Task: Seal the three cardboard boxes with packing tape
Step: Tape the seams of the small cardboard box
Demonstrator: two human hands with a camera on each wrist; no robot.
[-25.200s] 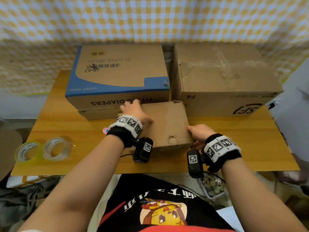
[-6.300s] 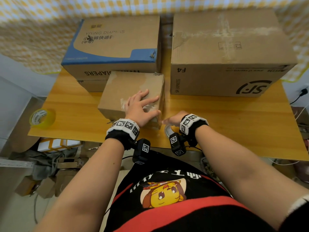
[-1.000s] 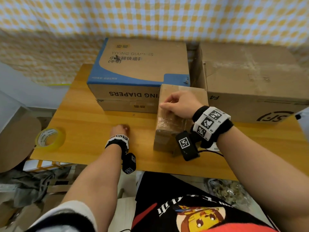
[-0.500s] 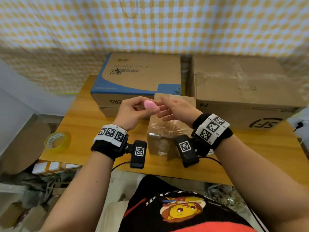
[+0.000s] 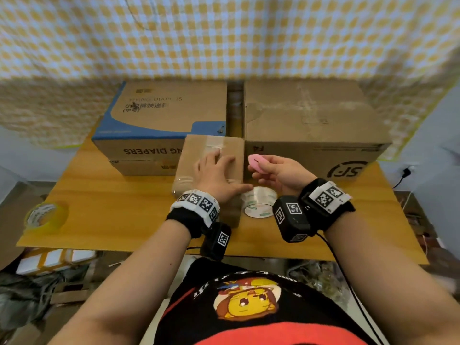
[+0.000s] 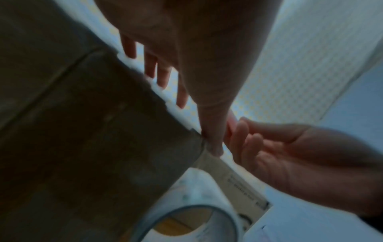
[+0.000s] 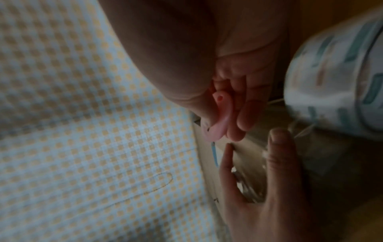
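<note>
Pink cutter (image 5: 257,163) now pinched in right hand (image 5: 281,176) alone, left hand (image 5: 216,179) newly flat, fingers spread, on small box (image 5: 189,160).

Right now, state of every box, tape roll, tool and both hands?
small box: closed, clear tape over its top, left hand on it
left hand: fingers spread flat on the small box
right hand: pinching the pink cutter
pink cutter: held off the table
clear tape roll: lying flat on the table
yellow tape roll: untouched at the table's left edge
diaper box: closed
SF box: closed
</note>
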